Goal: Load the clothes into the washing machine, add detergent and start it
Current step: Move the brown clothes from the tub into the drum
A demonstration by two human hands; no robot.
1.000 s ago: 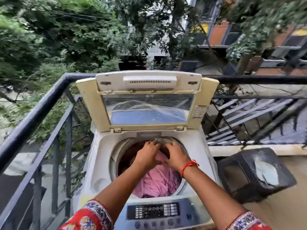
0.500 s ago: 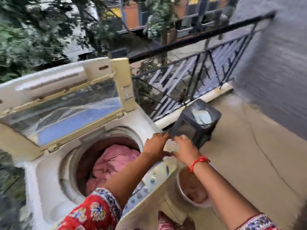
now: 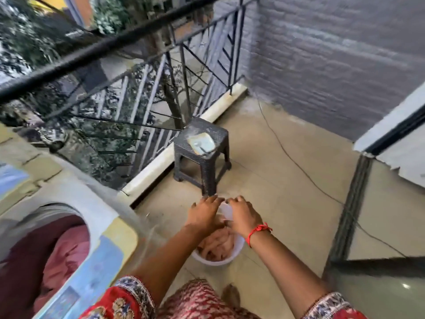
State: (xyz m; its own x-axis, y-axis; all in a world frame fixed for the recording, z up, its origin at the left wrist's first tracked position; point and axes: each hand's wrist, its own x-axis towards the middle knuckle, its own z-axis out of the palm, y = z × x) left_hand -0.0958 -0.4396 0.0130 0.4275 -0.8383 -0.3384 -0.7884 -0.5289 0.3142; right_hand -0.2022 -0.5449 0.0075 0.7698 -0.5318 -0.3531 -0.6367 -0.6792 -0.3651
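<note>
a balcony seen from above, its tan tiled floor (image 3: 287, 192) filling the middle and right with wide bare room around the person. a grey brick wall (image 3: 333, 54) closes the far right, and a dark metal railing (image 3: 115, 77) runs diagonally along the left edge on a pale low kerb, trees beyond it. at the lower left stands the washing machine (image 3: 76, 203), top-loading, its round drum mouth open with pink and maroon clothes (image 3: 62, 252) already inside; the blue control panel runs along its near edge, blurred. a dark glass door frame (image 3: 351, 203) borders the floor at right, and a thin cable trails over the tiles from the wall toward it. near the railing sits a small dark plastic stool (image 3: 207, 157) with a pale flat object on its seat — too blurred to name. just in front of the stool, on the floor, a white bucket (image 3: 230, 256) holds pale pink laundry (image 3: 218, 245). both arms reach down over it: the left hand (image 3: 203, 216) and the right hand (image 3: 243, 215), a red thread at its wrist, hover side by side at the far rim, fingers curved downward — whether they grip cloth cannot be told. red patterned sleeves frame the bottom edge.
</note>
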